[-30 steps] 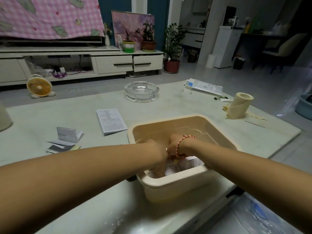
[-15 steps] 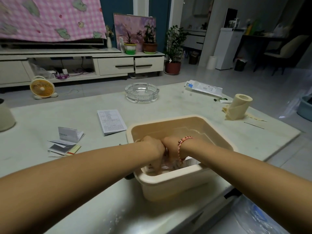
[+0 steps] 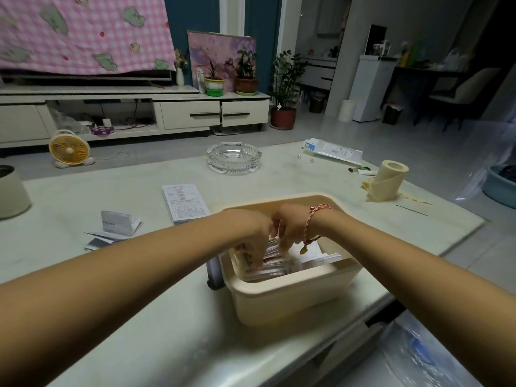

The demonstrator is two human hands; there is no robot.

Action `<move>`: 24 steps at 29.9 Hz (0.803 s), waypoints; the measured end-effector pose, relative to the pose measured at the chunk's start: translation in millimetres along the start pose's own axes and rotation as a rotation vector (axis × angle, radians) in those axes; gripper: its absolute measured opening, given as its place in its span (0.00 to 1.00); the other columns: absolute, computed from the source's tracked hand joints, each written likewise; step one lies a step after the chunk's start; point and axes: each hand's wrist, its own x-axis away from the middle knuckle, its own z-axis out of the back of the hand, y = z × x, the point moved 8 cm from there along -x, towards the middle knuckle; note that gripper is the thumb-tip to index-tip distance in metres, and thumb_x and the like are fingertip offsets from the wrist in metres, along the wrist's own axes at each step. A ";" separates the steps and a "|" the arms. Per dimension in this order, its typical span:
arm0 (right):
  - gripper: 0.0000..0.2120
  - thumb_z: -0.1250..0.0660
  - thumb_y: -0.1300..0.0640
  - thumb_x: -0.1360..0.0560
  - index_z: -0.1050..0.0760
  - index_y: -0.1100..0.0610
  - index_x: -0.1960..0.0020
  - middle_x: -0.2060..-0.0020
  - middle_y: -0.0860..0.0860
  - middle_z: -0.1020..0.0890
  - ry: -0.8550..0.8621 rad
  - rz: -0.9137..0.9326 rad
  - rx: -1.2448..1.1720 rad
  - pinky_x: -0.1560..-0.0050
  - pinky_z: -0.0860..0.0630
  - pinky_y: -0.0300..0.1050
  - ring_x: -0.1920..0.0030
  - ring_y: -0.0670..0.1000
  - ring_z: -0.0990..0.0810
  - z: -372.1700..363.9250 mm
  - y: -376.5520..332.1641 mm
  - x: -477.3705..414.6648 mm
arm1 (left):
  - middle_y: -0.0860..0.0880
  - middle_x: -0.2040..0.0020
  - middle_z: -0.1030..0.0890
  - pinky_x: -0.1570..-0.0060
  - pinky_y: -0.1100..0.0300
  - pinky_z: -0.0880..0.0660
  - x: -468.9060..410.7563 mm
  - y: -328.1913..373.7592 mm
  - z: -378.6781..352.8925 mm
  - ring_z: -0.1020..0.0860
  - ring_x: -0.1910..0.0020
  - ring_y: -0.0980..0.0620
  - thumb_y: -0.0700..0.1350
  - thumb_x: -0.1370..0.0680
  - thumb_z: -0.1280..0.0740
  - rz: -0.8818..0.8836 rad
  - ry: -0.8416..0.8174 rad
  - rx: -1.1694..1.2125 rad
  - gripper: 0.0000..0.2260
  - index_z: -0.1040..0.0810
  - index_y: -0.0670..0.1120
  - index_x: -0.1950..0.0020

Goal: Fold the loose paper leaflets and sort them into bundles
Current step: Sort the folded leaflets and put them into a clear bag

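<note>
Table (image 3: 139, 317): bearing the tub at its near edge, within easy reach.
Tub (image 3: 293, 286): corralling the unsorted paper so nothing is sliding off.
Hands: the left hand (image 3: 251, 233) and right hand (image 3: 290, 227) are reaching in close together, fingers curling down into the pile. Blur is hiding any pinch, so I cannot tell.
Loose leaflets (image 3: 315, 258): lying heaped inside the tub.
Folded leaflets (image 3: 114, 227): sitting left of the tub, likely starting a bundle.

Beige bin (image 3: 293, 300), pink-check cloth (image 3: 83, 32), maybe red/wht leaflets (image 3: 276, 261)
</note>
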 end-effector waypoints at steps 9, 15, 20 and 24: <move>0.07 0.29 0.60 0.29 0.27 0.53 0.54 0.65 0.45 0.27 0.155 0.092 0.059 0.63 0.30 0.35 0.63 0.46 0.27 29.7 -22.1 30.8 | 0.46 0.42 0.25 0.48 0.57 0.31 63.9 -43.6 39.5 0.27 0.45 0.49 0.50 0.23 0.36 -0.012 0.618 0.541 0.12 0.26 0.45 0.44; 0.04 0.33 0.62 0.26 0.26 0.59 0.51 0.65 0.49 0.25 0.204 0.117 -0.097 0.64 0.25 0.35 0.67 0.45 0.26 46.8 -31.2 41.6 | 0.46 0.28 0.38 0.28 0.55 0.45 98.2 -42.4 -53.3 0.40 0.28 0.49 0.63 0.27 0.51 0.159 0.896 1.310 0.33 0.40 0.46 0.27; 0.05 0.33 0.63 0.26 0.27 0.55 0.57 0.64 0.50 0.23 0.246 0.124 -0.194 0.57 0.22 0.43 0.64 0.47 0.25 48.0 -35.8 35.3 | 0.50 0.23 0.47 0.28 0.61 0.51 81.9 -32.4 -60.6 0.49 0.24 0.54 0.55 0.20 0.53 0.194 0.954 1.534 0.25 0.47 0.49 0.24; 0.04 0.33 0.62 0.25 0.26 0.55 0.57 0.65 0.49 0.23 0.255 0.117 -0.232 0.55 0.22 0.44 0.62 0.48 0.24 48.7 -34.2 37.4 | 0.49 0.23 0.47 0.30 0.64 0.52 66.4 -25.3 -54.7 0.49 0.24 0.54 0.50 0.18 0.52 0.216 0.991 1.557 0.22 0.46 0.46 0.24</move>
